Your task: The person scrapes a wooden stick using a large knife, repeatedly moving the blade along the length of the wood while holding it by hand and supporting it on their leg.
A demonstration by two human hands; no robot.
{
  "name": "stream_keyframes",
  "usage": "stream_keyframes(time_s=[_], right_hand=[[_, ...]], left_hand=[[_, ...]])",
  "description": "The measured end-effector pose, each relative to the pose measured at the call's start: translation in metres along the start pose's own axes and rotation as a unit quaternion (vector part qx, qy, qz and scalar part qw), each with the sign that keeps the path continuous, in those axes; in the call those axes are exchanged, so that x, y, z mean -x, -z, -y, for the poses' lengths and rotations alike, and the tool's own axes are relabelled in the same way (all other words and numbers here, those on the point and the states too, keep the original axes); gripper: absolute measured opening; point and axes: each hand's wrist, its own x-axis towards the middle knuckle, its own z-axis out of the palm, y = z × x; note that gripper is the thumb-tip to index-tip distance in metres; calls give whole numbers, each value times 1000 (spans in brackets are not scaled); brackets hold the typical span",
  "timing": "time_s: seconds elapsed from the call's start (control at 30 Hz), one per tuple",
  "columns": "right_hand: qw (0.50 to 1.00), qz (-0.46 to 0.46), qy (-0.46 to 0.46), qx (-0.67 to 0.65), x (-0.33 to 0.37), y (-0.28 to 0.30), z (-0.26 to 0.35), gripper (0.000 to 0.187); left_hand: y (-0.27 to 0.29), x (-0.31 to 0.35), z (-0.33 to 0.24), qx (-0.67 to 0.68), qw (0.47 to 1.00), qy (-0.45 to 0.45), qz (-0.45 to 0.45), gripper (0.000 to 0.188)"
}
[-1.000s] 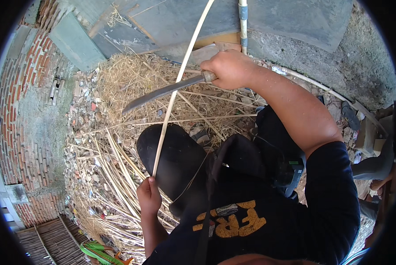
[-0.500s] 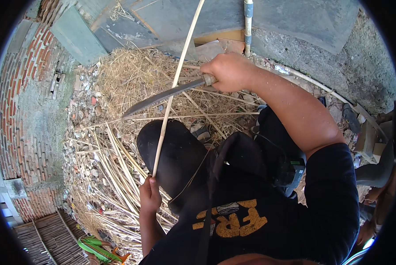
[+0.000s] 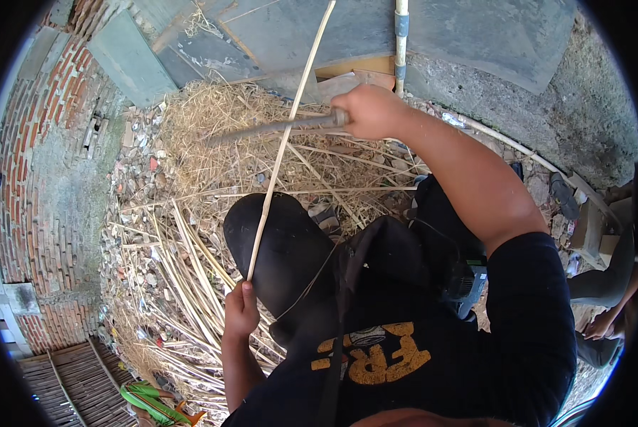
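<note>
My left hand [image 3: 241, 310] is closed round the near end of a long pale bamboo strip [image 3: 269, 192]. The strip slants up past my black-clad knee [image 3: 276, 228] to the top of the view. In my right fist [image 3: 373, 112], the handle of a machete [image 3: 262, 129] is gripped. Its dark blade, smeared by motion, points left and crosses the strip well beyond my left hand. I cannot tell whether blade and strip touch.
Many split bamboo strips [image 3: 191, 263] lie on the rubble to my left. A heap of straw-like shavings [image 3: 205, 121] spreads ahead. A brick wall [image 3: 34, 178] rises at left, a pipe [image 3: 401, 43] ahead. Another person's hand [image 3: 598, 329] shows at right.
My right hand and the machete have moved slightly farther away along the strip, and the blade now lies more level. At the right, the other person's arm has shifted. My left hand keeps its hold.
</note>
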Motion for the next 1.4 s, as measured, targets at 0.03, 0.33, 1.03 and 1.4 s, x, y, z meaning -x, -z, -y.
stream_keyframes(time_s=[0.03, 0.33, 1.03, 1.4], right_hand=[[997, -54, -19, -49, -6, -5, -17, 25], [998, 51, 23, 6, 1, 12, 28, 25], [1000, -8, -6, 0, -5, 6, -1, 24], [999, -16, -10, -48, -8, -11, -27, 20]], left_hand=[[-1, -4, -2, 9, 1000, -12, -12, 48], [8, -1, 13, 104, 993, 43, 46, 47], [-1, 2, -9, -135, 986, -50, -83, 45], [-4, 0, -14, -208, 971, -64, -97, 37]])
